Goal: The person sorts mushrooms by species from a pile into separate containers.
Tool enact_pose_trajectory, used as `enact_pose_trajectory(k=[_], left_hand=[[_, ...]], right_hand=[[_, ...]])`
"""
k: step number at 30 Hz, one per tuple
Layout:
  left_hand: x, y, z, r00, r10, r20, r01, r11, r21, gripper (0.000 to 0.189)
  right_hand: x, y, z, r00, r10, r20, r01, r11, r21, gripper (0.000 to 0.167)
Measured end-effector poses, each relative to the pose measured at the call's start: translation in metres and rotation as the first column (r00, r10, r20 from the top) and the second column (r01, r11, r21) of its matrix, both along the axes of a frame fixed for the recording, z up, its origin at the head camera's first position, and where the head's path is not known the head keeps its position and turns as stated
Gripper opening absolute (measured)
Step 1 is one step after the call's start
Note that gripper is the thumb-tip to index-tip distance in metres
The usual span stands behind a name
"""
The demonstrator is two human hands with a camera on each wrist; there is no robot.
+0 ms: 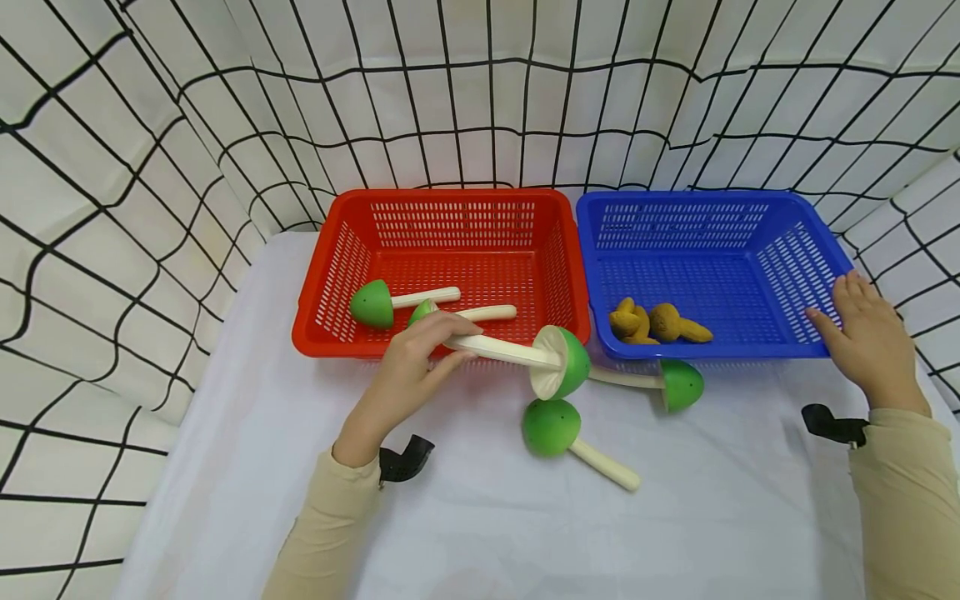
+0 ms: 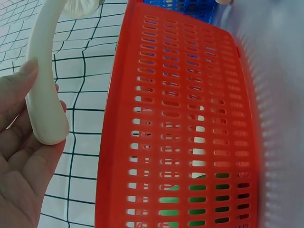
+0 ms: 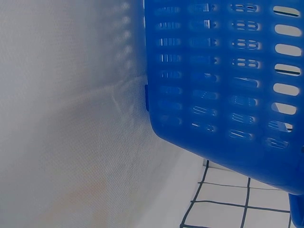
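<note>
My left hand (image 1: 408,371) pinches the pale stem of a green-capped toy mushroom (image 1: 566,362) above the front rim of the red basket (image 1: 442,200); its cap points right. The left wrist view shows thumb and fingers around the end of the white stem (image 2: 45,95). Two more green-capped mushrooms (image 1: 372,304) lie inside the red basket, one partly hidden by the hand. My right hand (image 1: 870,337) rests on the right front corner of the blue basket (image 1: 690,198), fingers extended over its rim. Several brown mushrooms (image 1: 666,323) sit in the blue basket's front left.
On the white cloth (image 1: 480,517) in front of the baskets lie two green-capped mushrooms, one (image 1: 551,427) near the middle and another (image 1: 681,386) against the blue basket's front. A white wall with a black grid (image 1: 487,100) stands behind and at the sides.
</note>
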State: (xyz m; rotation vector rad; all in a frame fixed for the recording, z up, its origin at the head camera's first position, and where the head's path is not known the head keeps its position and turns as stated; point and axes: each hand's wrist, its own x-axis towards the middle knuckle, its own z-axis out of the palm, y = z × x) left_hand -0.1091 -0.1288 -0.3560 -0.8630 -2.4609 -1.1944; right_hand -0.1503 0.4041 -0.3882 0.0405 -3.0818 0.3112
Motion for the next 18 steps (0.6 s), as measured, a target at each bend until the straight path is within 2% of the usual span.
enact_pose_trajectory(k=[7,18], left_hand=[[-0.004,-0.003,0.0,0.999,0.041,-0.008,-0.041,0.999,0.009,0.027],[-0.012,-0.007,-0.005,0.987,0.159,0.013,-0.159,0.987,0.017,0.027]], right_hand=[[0.0,0.0,0.0,1.0,0.001,-0.007,-0.001,1.0,-0.001,0.077],[0.0,0.0,0.0,1.0,0.009,-0.009,-0.009,1.0,0.004,0.076]])
